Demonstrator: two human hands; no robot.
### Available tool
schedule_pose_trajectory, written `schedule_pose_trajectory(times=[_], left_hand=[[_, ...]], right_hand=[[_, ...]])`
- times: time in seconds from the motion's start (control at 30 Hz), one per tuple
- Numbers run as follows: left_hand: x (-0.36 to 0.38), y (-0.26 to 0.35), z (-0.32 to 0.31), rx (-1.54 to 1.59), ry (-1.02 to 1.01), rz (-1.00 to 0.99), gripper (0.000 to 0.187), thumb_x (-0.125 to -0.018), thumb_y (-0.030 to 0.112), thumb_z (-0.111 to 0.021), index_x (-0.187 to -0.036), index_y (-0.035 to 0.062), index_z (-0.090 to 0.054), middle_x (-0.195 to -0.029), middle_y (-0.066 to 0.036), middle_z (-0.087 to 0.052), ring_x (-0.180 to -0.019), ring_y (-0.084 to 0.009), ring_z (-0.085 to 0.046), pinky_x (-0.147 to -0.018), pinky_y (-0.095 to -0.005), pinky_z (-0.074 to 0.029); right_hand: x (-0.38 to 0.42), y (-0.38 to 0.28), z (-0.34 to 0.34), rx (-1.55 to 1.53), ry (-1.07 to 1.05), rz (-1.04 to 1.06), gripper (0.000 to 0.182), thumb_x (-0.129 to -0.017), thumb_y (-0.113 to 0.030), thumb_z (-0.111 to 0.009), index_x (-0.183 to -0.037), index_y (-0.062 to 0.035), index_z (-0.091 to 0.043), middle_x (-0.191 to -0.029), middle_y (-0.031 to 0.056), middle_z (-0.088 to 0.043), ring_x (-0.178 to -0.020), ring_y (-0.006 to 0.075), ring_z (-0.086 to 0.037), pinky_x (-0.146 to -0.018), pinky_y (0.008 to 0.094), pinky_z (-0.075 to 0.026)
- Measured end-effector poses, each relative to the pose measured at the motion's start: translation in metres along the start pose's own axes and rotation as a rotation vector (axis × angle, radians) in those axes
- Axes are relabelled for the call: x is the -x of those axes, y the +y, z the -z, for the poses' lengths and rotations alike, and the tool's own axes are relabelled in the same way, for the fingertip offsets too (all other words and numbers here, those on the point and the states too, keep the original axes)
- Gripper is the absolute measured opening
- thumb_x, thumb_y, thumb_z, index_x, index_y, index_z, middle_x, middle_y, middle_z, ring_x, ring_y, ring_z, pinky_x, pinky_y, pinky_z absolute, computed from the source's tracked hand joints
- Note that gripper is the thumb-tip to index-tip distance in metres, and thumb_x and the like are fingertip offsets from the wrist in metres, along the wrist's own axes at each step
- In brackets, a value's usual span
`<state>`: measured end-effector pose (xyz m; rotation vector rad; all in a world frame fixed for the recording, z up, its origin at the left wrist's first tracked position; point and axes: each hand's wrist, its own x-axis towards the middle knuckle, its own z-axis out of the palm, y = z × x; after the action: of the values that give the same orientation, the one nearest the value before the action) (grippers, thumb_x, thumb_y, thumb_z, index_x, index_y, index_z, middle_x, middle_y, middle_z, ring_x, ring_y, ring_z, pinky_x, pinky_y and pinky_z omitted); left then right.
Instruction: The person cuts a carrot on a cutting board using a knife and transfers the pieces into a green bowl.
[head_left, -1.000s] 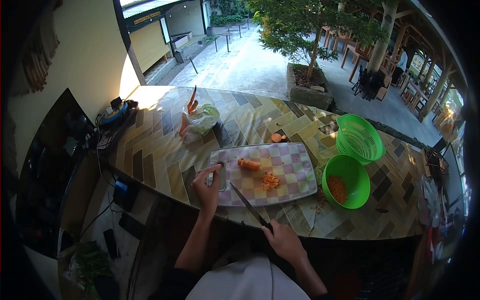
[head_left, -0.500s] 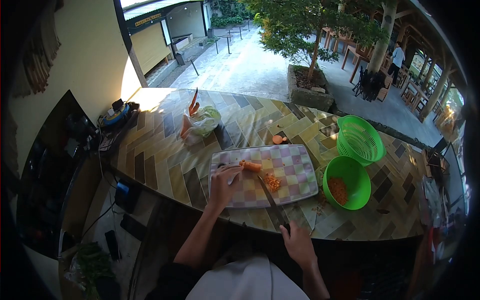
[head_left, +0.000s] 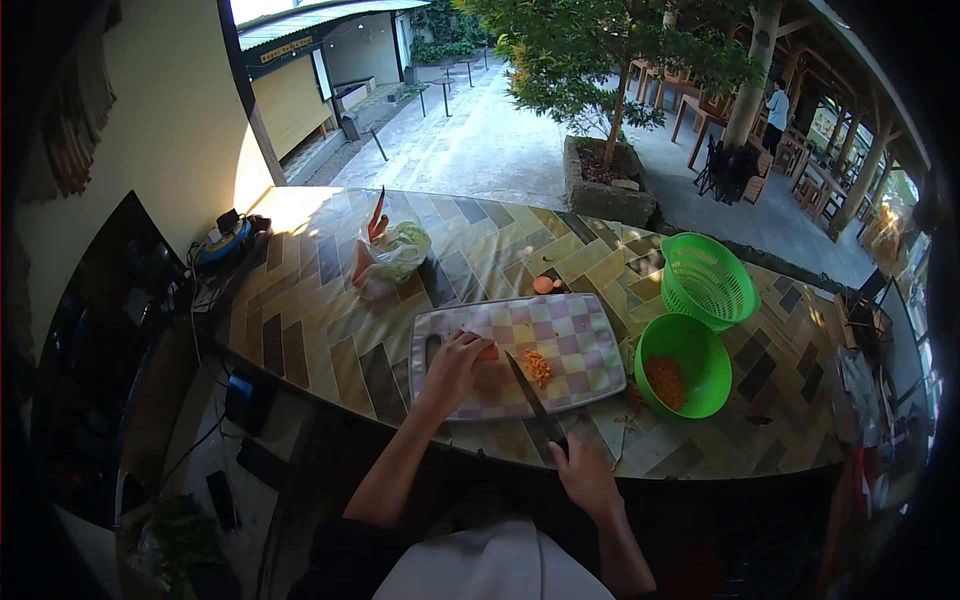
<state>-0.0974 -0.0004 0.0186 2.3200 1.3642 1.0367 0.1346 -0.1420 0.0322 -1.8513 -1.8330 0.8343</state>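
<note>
A pale checkered cutting board (head_left: 585, 375) lies on the tiled table (head_left: 340, 340). Over its left part, my left hand (head_left: 457, 368) is closed on a piece of carrot (head_left: 488, 352), most of it covered by the fingers. My right hand (head_left: 584, 474) grips the knife (head_left: 537, 405) by its dark handle, with the blade slanting up and left over the board. Just right of the blade tip sits a small heap of diced carrot (head_left: 538, 369). To the right, a green bowl (head_left: 715, 365) contains more chopped orange bits (head_left: 665, 382).
A green colander (head_left: 710, 280) stands behind the bowl. Carrot ends (head_left: 545, 285) lie beyond the board. A plastic bag with vegetables (head_left: 390, 250) is at the back left, and cables and a blue device (head_left: 223, 240) at the left edge. A person (head_left: 776, 116) stands far off.
My left hand has come down over the carrot piece and closed on it, hiding most of it. The whole view has shifted slightly. The knife remains just beside the diced heap.
</note>
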Motion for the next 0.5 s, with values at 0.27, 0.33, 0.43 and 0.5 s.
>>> schedule_pose_trajectory(times=[0.27, 0.33, 0.43, 0.5], left_hand=[[0.028, -0.008, 0.004, 0.068, 0.000, 0.051, 0.034, -0.076, -0.001, -0.070, -0.110, 0.0015, -0.070, -0.106, -0.011, -0.069, -0.106, -0.0318, -0.060, -0.092, -0.0403, -0.050], [0.031, -0.008, 0.001, 0.083, 0.010, 0.056, 0.034, -0.077, 0.000, -0.071, -0.110, 0.0019, -0.071, -0.106, -0.011, -0.069, -0.105, -0.0319, -0.061, -0.091, -0.0401, -0.050], [0.030, -0.005, 0.002, 0.089, 0.006, 0.077, 0.032, -0.078, 0.001, -0.070, -0.110, 0.0019, -0.071, -0.105, -0.012, -0.069, -0.105, -0.0325, -0.061, -0.091, -0.0399, -0.050], [0.029, -0.005, 0.004, 0.093, -0.016, 0.091, 0.032, -0.079, 0.003, -0.070, -0.111, 0.0016, -0.071, -0.106, -0.012, -0.069, -0.105, -0.0330, -0.061, -0.091, -0.0401, -0.050]], right_hand=[[-0.014, 0.002, -0.001, 0.006, 0.008, -0.045, 0.040, -0.100, -0.035, -0.053, -0.092, 0.0050, -0.055, -0.084, 0.0302, -0.063, -0.087, 0.0493, -0.060, -0.073, 0.0561, -0.044], [-0.014, -0.001, -0.006, 0.025, -0.008, -0.047, 0.040, -0.100, -0.035, -0.053, -0.092, 0.0047, -0.056, -0.084, 0.0300, -0.063, -0.088, 0.0492, -0.060, -0.073, 0.0562, -0.045], [-0.021, -0.012, -0.008, 0.101, 0.014, -0.102, 0.040, -0.100, -0.035, -0.053, -0.093, 0.0042, -0.056, -0.085, 0.0297, -0.064, -0.088, 0.0490, -0.061, -0.074, 0.0564, -0.046], [-0.028, -0.015, -0.004, 0.171, 0.064, -0.153, 0.039, -0.100, -0.034, -0.053, -0.093, 0.0039, -0.057, -0.085, 0.0294, -0.064, -0.087, 0.0491, -0.061, -0.074, 0.0564, -0.047]])
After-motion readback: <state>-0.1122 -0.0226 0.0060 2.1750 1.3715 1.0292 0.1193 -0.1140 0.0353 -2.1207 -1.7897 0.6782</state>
